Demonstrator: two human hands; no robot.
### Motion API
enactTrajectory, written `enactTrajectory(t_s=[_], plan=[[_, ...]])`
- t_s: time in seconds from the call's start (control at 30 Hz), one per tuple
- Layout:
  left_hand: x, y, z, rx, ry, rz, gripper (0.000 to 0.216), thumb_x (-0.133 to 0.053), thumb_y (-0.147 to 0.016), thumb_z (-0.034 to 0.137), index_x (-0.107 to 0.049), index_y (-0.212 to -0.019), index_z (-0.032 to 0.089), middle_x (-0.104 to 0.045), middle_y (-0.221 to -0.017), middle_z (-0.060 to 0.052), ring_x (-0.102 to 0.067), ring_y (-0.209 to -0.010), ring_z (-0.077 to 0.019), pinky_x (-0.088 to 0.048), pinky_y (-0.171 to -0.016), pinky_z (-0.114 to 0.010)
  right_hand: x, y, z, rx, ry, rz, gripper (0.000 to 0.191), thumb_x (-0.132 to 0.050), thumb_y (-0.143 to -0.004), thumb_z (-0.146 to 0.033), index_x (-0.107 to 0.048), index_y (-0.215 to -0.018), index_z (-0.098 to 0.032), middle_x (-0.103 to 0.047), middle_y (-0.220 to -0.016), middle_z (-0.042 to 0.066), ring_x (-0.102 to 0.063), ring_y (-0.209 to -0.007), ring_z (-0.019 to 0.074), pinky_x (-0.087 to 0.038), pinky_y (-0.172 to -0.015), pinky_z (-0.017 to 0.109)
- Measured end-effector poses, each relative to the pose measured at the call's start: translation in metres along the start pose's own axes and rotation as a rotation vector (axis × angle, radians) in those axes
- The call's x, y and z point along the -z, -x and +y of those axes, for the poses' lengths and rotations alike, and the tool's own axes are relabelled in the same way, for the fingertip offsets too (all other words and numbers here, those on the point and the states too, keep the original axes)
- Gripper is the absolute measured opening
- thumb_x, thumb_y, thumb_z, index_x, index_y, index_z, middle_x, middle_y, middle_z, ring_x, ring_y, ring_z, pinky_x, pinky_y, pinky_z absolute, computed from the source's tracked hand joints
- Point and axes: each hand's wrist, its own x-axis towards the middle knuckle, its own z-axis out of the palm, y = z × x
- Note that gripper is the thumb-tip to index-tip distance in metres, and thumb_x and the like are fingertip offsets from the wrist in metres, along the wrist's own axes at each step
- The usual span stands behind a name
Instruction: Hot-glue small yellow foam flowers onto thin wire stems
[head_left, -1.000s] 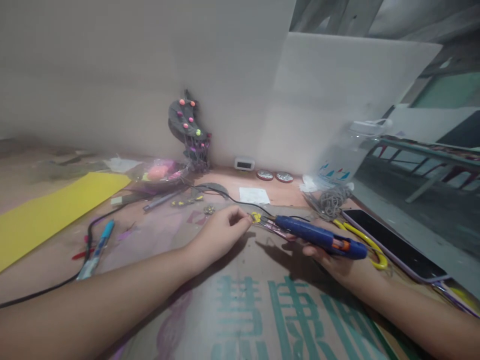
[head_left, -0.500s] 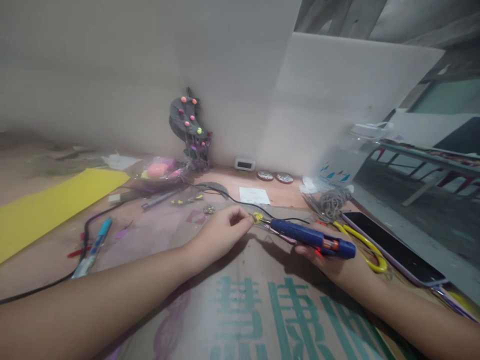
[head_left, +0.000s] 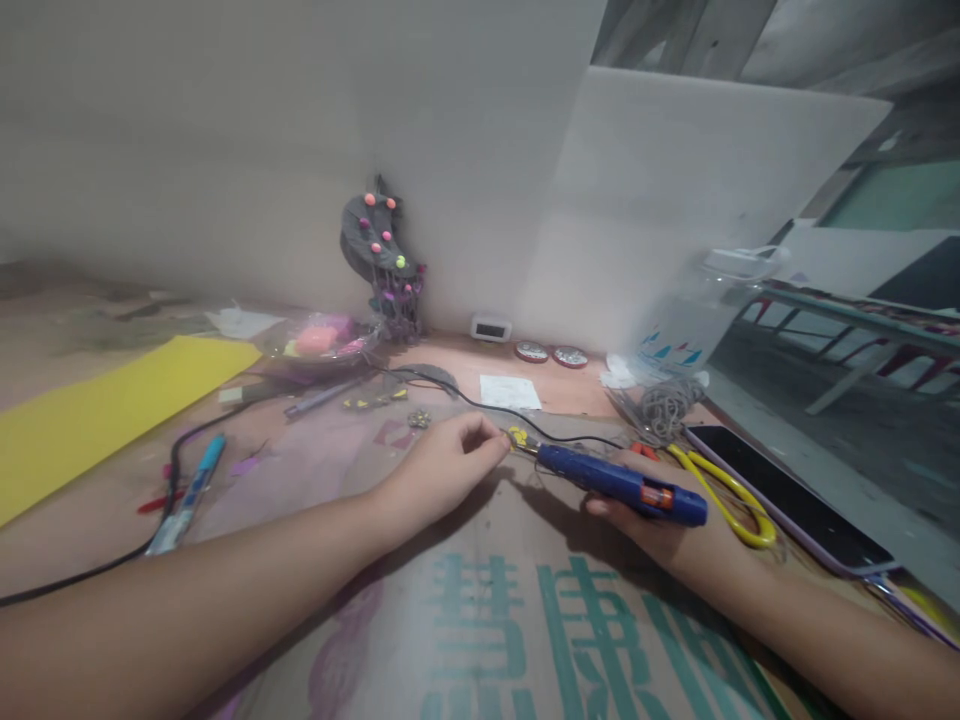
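My right hand (head_left: 654, 522) is wrapped round a blue glue gun (head_left: 619, 480) with an orange trigger, its nozzle pointing left. The nozzle tip touches a small yellow flower-shaped piece (head_left: 517, 436). My left hand (head_left: 442, 468) pinches that yellow piece between thumb and fingers, resting on a sheet of brown cardboard (head_left: 480, 600) with green printed characters. A thin black cord (head_left: 480, 405) runs back from the gun across the table.
Yellow-handled scissors (head_left: 724, 490) and a dark phone (head_left: 787, 497) lie right of the gun. A grey string bundle (head_left: 664, 400), a clear jar (head_left: 694, 315), a yellow foam sheet (head_left: 97, 415), a blue marker (head_left: 187, 492) and a grey beaded ornament (head_left: 379, 255) stand around.
The glue gun has tilted and slid slightly left and down, its nozzle now closer on the yellow piece. My left hand has barely moved.
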Motion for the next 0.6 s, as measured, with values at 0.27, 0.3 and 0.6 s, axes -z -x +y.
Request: enactTrajectory(t_s=[0.27, 0.3, 0.6], plan=[[0.0018, 0.0023, 0.0032, -0.003, -0.033, -0.015, 0.023, -0.051, -0.084, 0.039, -0.055, -0.073, 0.019, -0.054, -0.057, 0.004, -0.048, -0.053, -0.0119, -0.037, -0.054, -0.022, 0.0005, 0.0017, 0.0005, -0.023, 0.034, -0.031, 0.022, -0.063, -0.081, -0.043, -0.063, -0.074, -0.022, -0.062, -0.062, -0.001, -0.058, -0.057, 0.0152, -0.044, -0.053, 0.026], [0.0018, 0.0025, 0.0038, -0.001, -0.032, -0.016, 0.023, -0.051, -0.084, 0.039, -0.055, -0.073, 0.019, -0.054, -0.058, 0.004, -0.048, -0.053, -0.0119, -0.037, -0.053, -0.022, 0.0005, 0.0017, 0.0002, -0.025, 0.041, -0.035, 0.021, -0.063, -0.081, -0.042, -0.063, -0.074, -0.022, -0.062, -0.062, -0.001, -0.057, -0.056, 0.0149, -0.043, -0.052, 0.026], [0.0014, 0.0017, 0.0053, 0.015, -0.015, -0.028, 0.022, -0.051, -0.084, 0.039, -0.054, -0.074, 0.019, -0.053, -0.058, 0.004, -0.047, -0.053, -0.0115, -0.035, -0.051, -0.021, 0.0020, 0.0011, -0.0022, 0.017, 0.073, -0.018, 0.025, -0.063, -0.080, -0.042, -0.058, -0.068, -0.021, -0.058, -0.058, -0.002, -0.054, -0.052, 0.0134, -0.041, -0.049, 0.024]])
